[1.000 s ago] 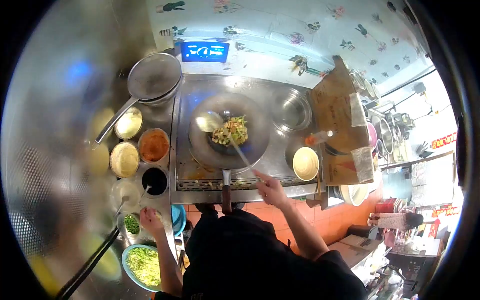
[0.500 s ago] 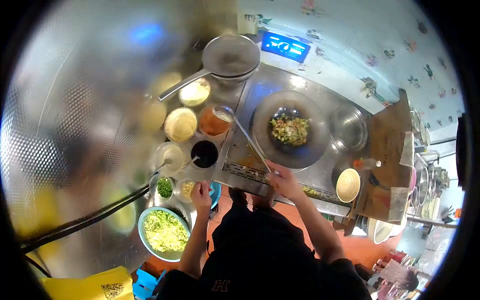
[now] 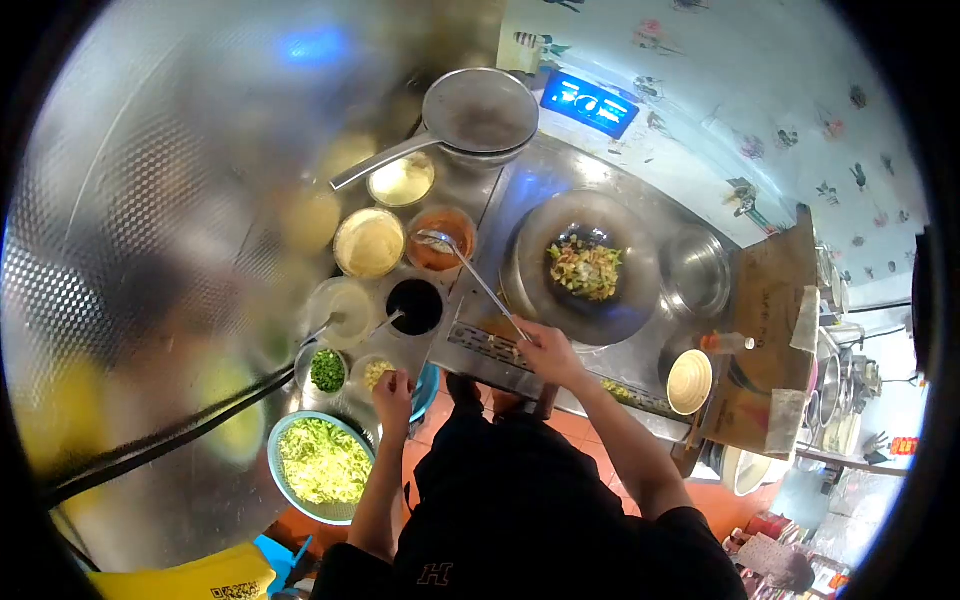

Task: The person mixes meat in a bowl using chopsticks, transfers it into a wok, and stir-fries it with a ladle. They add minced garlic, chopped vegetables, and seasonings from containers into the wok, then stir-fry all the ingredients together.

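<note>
My right hand point(image 3: 548, 354) is wrapped round the handle of a metal ladle point(image 3: 482, 283). The ladle's bowl is inside the container of red-orange sauce point(image 3: 455, 226). My left hand point(image 3: 393, 392) has its fingers closed beside a small bowl of pale chopped bits point(image 3: 375, 370); whether it holds anything is too small to tell. Chopped food point(image 3: 585, 268) lies in the wok point(image 3: 628, 300) on the stove. A bowl of dark liquid point(image 3: 414, 306) with a spoon and a bowl of chopped greens point(image 3: 327, 370) stand near my left hand.
A strainer point(image 3: 480, 110) rests on a pot at the back. Left are containers of yellowish contents point(image 3: 370, 243) and a basket of shredded vegetable point(image 3: 322, 468). Right of the wok are a metal basin point(image 3: 697, 272), a stack of pale bowls point(image 3: 690, 382), a bottle point(image 3: 727, 343) and cardboard point(image 3: 765, 330).
The ladle has gone from the wok to the red-orange sauce container on the left, carried by my right hand. The view has turned to the left. My left hand stays near the small bowls.
</note>
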{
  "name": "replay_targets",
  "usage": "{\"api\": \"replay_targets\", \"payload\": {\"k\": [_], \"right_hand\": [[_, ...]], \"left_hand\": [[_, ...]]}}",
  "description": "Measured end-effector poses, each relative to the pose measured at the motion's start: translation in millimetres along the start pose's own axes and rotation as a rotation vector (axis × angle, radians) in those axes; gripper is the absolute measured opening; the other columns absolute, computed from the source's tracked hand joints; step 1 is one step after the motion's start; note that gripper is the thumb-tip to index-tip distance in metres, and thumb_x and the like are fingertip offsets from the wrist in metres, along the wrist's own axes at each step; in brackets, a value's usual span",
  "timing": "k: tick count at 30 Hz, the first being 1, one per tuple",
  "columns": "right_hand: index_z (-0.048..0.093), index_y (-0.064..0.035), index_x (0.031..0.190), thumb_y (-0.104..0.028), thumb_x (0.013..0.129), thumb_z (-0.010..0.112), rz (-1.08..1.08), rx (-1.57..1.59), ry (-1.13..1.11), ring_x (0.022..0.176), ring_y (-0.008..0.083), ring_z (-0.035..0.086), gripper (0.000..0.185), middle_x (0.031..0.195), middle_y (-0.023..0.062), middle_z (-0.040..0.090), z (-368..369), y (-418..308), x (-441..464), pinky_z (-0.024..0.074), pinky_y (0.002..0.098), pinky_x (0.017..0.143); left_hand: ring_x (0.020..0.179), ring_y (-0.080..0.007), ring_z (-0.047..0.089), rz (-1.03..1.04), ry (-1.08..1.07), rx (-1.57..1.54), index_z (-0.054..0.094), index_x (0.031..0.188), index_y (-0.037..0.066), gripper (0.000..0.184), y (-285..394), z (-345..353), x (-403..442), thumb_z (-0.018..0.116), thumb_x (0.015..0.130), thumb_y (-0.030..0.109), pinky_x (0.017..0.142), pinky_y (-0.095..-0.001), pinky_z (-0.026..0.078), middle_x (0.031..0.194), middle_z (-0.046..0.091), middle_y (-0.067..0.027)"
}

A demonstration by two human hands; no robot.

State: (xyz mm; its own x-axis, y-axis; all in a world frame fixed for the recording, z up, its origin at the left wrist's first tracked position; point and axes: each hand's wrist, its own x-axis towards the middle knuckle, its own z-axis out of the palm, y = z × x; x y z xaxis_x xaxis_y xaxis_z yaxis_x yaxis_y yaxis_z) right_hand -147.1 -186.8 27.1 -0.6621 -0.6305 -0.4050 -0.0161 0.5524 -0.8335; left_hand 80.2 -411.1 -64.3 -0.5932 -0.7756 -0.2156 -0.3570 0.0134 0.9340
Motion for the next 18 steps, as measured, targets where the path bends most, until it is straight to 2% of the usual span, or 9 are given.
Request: {"api": "replay_targets", "payload": {"k": [4, 7, 13, 16, 18], "right_hand": [[0.042, -0.0086, 0.148, -0.011, 0.095, 0.054, 0.223, 0.450, -0.146, 0.050, 0.0085, 0.045, 0.054, 0.060, 0.0006, 0.049, -17.6, -17.9, -10.9, 0.0368, 0.0261, 0.043], [0.034, -0.0089, 0.151, -0.008, 0.097, 0.053, 0.239, 0.758, -0.215, 0.047, 0.0060, 0.038, 0.058, 0.061, -0.0034, 0.042, -20.4, -7.9, -3.1, 0.0323, 0.0237, 0.039], [0.039, -0.0127, 0.148, -0.006, 0.100, 0.047, 0.373, 1.245, -0.257, 0.042, 0.0056, 0.030, 0.050, 0.064, -0.0041, 0.036, -32.5, 9.3, -2.3, 0.0274, 0.0195, 0.036], [0.041, -0.0134, 0.146, -0.006, 0.100, 0.047, 0.391, 1.403, -0.279, 0.043, 0.0046, 0.031, 0.048, 0.063, -0.0043, 0.034, -49.8, 22.8, -27.3, 0.0247, 0.0182, 0.035], [0.043, -0.0144, 0.145, -0.006, 0.100, 0.048, 0.320, 1.498, -0.279, 0.043, 0.0044, 0.030, 0.047, 0.063, -0.0048, 0.033, -60.7, 43.4, -53.6, 0.0236, 0.0182, 0.034]], "left_hand": [[0.054, -0.0101, 0.051, 0.075, -0.032, -0.019, 0.056, 0.069, 0.000, 0.035, -2.3, 8.1, 7.7, 0.057, 0.098, 0.020, 0.052, -0.0280, 0.039, 0.059, 0.058, -0.0049], [0.055, -0.0090, 0.051, 0.054, -0.055, -0.062, 0.055, 0.068, 0.001, 0.036, 4.1, 15.7, 9.0, 0.057, 0.099, 0.020, 0.051, -0.0275, 0.039, 0.059, 0.057, -0.0043], [0.056, -0.0091, 0.053, -0.007, -0.064, -0.065, 0.056, 0.068, 0.001, 0.036, -5.9, 26.1, 12.9, 0.059, 0.098, 0.022, 0.053, -0.0266, 0.042, 0.060, 0.057, -0.0036], [0.058, -0.0100, 0.056, 0.028, -0.085, -0.024, 0.056, 0.069, 0.001, 0.035, -8.4, 32.4, 13.2, 0.060, 0.097, 0.022, 0.055, -0.0265, 0.045, 0.061, 0.058, -0.0040], [0.059, -0.0107, 0.057, 0.034, -0.096, -0.017, 0.057, 0.070, 0.001, 0.034, -11.7, 37.0, 13.7, 0.061, 0.097, 0.022, 0.057, -0.0268, 0.046, 0.061, 0.059, -0.0045]]}}
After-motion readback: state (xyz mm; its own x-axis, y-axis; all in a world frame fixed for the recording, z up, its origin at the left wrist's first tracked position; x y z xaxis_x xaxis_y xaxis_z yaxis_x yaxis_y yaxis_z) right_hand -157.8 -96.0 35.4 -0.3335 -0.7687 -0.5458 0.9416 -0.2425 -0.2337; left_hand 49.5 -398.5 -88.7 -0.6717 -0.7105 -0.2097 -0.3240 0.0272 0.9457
